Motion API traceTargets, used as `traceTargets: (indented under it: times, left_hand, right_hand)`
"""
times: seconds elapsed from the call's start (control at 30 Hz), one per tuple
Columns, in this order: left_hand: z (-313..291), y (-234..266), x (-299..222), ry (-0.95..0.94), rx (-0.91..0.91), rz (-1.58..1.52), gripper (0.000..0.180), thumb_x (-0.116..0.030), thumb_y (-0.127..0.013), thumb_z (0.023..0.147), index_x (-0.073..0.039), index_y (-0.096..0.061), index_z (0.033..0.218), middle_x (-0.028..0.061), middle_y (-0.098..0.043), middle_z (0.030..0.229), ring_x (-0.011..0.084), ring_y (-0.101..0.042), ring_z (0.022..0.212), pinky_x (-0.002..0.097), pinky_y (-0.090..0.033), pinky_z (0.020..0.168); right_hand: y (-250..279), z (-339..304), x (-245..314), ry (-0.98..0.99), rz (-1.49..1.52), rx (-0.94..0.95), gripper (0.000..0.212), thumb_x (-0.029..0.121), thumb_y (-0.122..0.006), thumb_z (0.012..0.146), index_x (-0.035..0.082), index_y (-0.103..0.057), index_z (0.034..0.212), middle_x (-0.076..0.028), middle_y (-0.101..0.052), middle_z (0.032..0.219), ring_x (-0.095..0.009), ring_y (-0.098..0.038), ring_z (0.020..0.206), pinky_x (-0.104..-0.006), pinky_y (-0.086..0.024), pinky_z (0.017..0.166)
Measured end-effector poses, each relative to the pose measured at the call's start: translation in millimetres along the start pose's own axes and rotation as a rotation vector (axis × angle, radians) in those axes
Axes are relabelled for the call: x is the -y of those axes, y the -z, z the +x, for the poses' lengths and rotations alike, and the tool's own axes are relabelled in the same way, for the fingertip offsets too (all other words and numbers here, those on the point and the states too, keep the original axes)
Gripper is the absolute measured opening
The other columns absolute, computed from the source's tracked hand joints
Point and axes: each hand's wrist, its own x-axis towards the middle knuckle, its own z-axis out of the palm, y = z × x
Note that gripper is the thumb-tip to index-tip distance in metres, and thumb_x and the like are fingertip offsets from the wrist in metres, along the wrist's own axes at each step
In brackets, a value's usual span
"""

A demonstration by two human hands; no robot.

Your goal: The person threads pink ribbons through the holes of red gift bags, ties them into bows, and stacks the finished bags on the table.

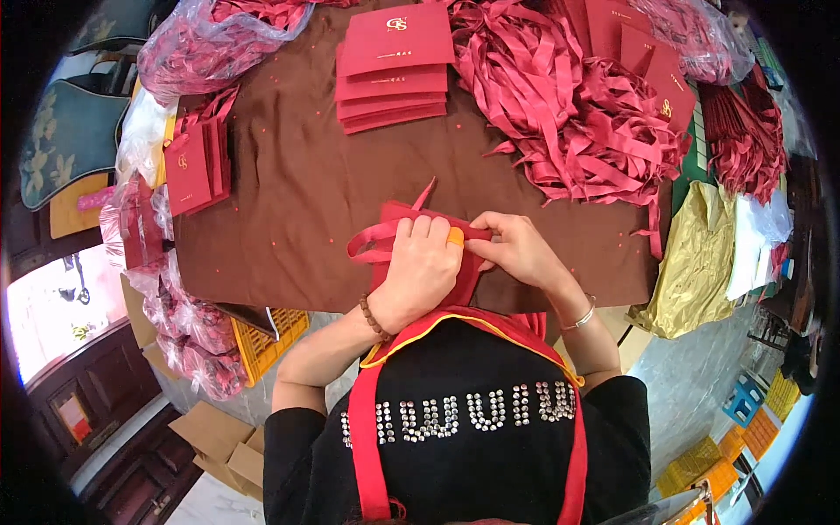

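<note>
At the near edge of the brown-covered table (pixel 289 236), my left hand (pixel 422 271) is closed over a small red paper bag (pixel 468 284). A yellow band (pixel 455 236) circles one of its fingers. Out to the left of the fingers loops a red ribbon (pixel 360 243), and a pointed ribbon end sticks up beyond the knuckles. With thumb and forefinger together, my right hand (pixel 518 249) pinches red ribbon at the bag's right side. Much of the bag is hidden beneath both hands.
A stack of flat red bags (pixel 394 48) lies at the far middle. Beside it on the right spreads a heap of red ribbons (pixel 560 114). Several red bags (pixel 197 171) stand at the left edge. A gold plastic bag (pixel 691 271) hangs at the right; a yellow crate (pixel 271 341) sits lower left.
</note>
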Motion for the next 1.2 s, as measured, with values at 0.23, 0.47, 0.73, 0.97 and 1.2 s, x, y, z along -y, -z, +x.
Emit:
traceTargets:
  times: [0.23, 0.47, 0.73, 0.97, 1.2]
  left_hand:
    - [-11.4, -2.2, 12.9, 0.188, -0.071, -0.3, 0.012, -0.003, -0.06, 0.064, 0.001, -0.064, 0.075, 0.0115, -0.054, 0.079, 0.0277, -0.053, 0.078, 0.0383, -0.042, 0.067]
    - [-17.8, -10.1, 21.5, 0.227, -0.223, -0.343, 0.019, -0.001, -0.067, 0.073, -0.003, -0.066, 0.091, 0.0123, -0.06, 0.079, 0.0301, -0.058, 0.073, 0.0358, -0.046, 0.065]
    - [-16.6, -2.8, 9.1, 0.187, -0.061, -0.248, 0.016, -0.002, -0.061, 0.071, 0.0, -0.064, 0.087, 0.0176, -0.059, 0.086, 0.0351, -0.056, 0.082, 0.0426, -0.045, 0.076]
    - [-14.0, -2.9, 5.1, 0.208, 0.013, -0.223, 0.015, -0.006, -0.061, 0.07, 0.003, -0.062, 0.082, 0.0196, -0.059, 0.084, 0.036, -0.056, 0.081, 0.0429, -0.044, 0.081]
    - [-5.7, 5.1, 0.0, 0.183, 0.037, -0.179, 0.013, -0.005, -0.061, 0.068, 0.003, -0.062, 0.078, 0.0202, -0.06, 0.083, 0.0361, -0.057, 0.08, 0.0439, -0.045, 0.08]
  right_hand:
    - [0.4, 2.6, -13.3, -0.066, 0.036, 0.016, 0.02, 0.01, -0.061, 0.085, -0.003, -0.059, 0.099, -0.004, -0.063, 0.081, -0.007, -0.059, 0.063, -0.0206, -0.05, 0.057]
    - [0.6, 7.9, -18.5, -0.058, 0.089, 0.02, 0.023, 0.009, -0.062, 0.084, -0.004, -0.06, 0.103, -0.003, -0.063, 0.085, -0.007, -0.059, 0.068, -0.0205, -0.05, 0.058]
    - [-4.0, 3.1, -11.7, -0.033, 0.048, -0.021, 0.023, 0.01, -0.064, 0.083, -0.003, -0.061, 0.102, -0.002, -0.062, 0.079, -0.006, -0.058, 0.066, -0.0211, -0.051, 0.056]
    - [-5.6, 0.7, -9.7, 0.016, 0.004, -0.042, 0.022, 0.011, -0.064, 0.083, -0.003, -0.061, 0.1, -0.001, -0.061, 0.075, -0.004, -0.055, 0.063, -0.0225, -0.053, 0.057]
    - [-5.4, -2.7, -6.6, 0.044, -0.092, -0.054, 0.022, 0.011, -0.063, 0.084, -0.004, -0.061, 0.101, -0.001, -0.061, 0.075, -0.004, -0.054, 0.064, -0.0233, -0.053, 0.057]
